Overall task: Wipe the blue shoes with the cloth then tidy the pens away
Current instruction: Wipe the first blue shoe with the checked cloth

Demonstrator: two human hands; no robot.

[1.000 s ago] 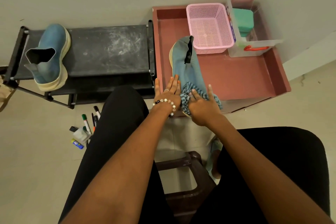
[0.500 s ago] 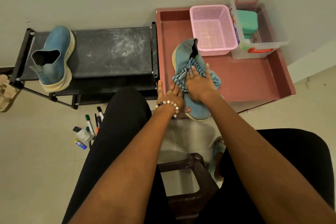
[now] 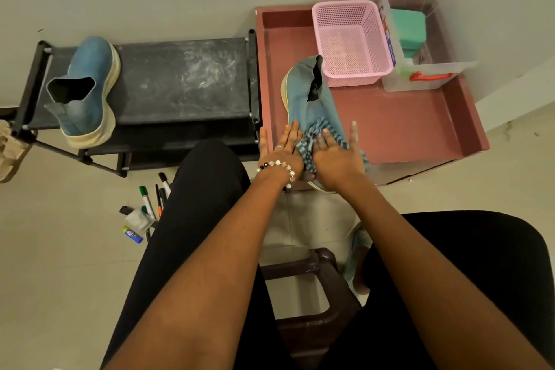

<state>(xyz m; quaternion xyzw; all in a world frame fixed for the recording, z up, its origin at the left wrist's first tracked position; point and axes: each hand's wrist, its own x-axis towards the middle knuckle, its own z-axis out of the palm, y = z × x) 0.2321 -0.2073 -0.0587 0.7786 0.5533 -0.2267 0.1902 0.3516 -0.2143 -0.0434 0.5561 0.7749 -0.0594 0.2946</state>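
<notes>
You are wiping one blue shoe [image 3: 309,99], which is lying in the red tray [image 3: 420,126] with its toe end hanging over the near rim toward you. That position is bringing the shoe within reach of both arms. Your right hand [image 3: 338,156] is pressing the striped cloth [image 3: 318,137] flat onto the shoe's upper. Its fingers [image 3: 353,132] are straight and spread, so the palm is doing the rubbing and nothing is being gripped. Your left hand [image 3: 279,150] is lying against the shoe's left side, fingers straight and together, thumb set apart near the tray rim. It is probably bracing the shoe so that it is not sliding under the cloth. Both forearms are reaching forward and down between your knees, converging on the shoe, wrists nearly straight.

The other shoe [image 3: 84,87] is standing on the black rack [image 3: 180,78], well apart from the tray, its opening facing you. Whether it is already clean, you cannot tell from here.

The pens [image 3: 153,198] are lying loose on the floor beside your left leg, among a few small items. The pink basket [image 3: 351,39] is sitting at the back of the tray, just beside the shoe's heel, and looks like the likely place for them. So the wiping is under way, and the tidying is not yet begun.
</notes>
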